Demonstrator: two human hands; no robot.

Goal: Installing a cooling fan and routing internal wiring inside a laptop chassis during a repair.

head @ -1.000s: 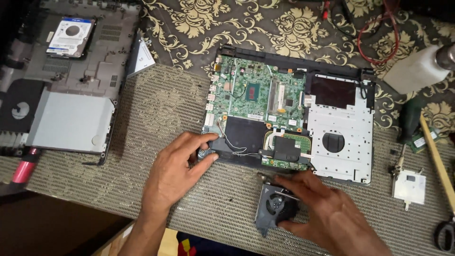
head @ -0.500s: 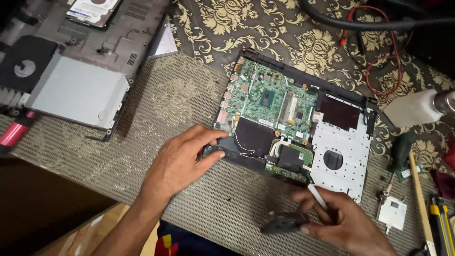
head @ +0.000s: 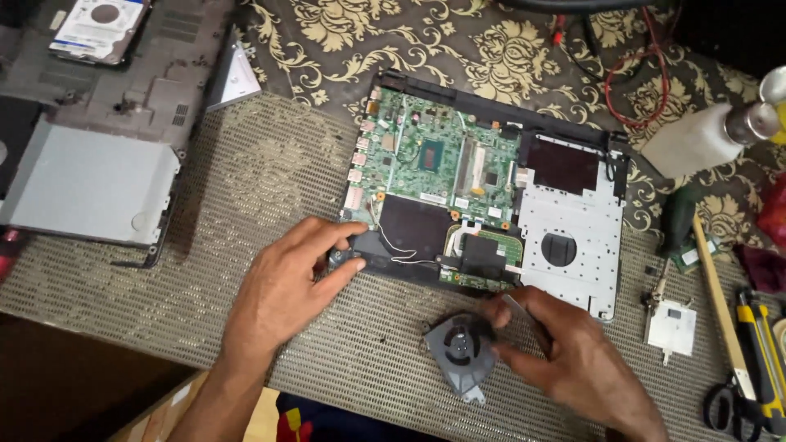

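Note:
An opened laptop base (head: 573, 270) lies on a woven mat, its green motherboard (head: 434, 164) exposed. My left hand (head: 291, 286) rests on the base's front left corner, thumb and fingers pinching that edge. My right hand (head: 565, 352) holds a dark round cooling fan (head: 460, 348) flat on the mat just in front of the base, fingers gripping its right side.
A grey laptop cover (head: 90, 188) with a hard drive (head: 98, 29) lies at the far left. At the right are a white bottle (head: 696, 139), a small white part (head: 671, 326), a wooden stick (head: 720, 303), scissors (head: 725, 405) and red wires (head: 647, 74).
My right hand has lifted the fan, turned it and set it flat on the mat again. My left hand has stayed on the laptop's corner. The view has shifted.

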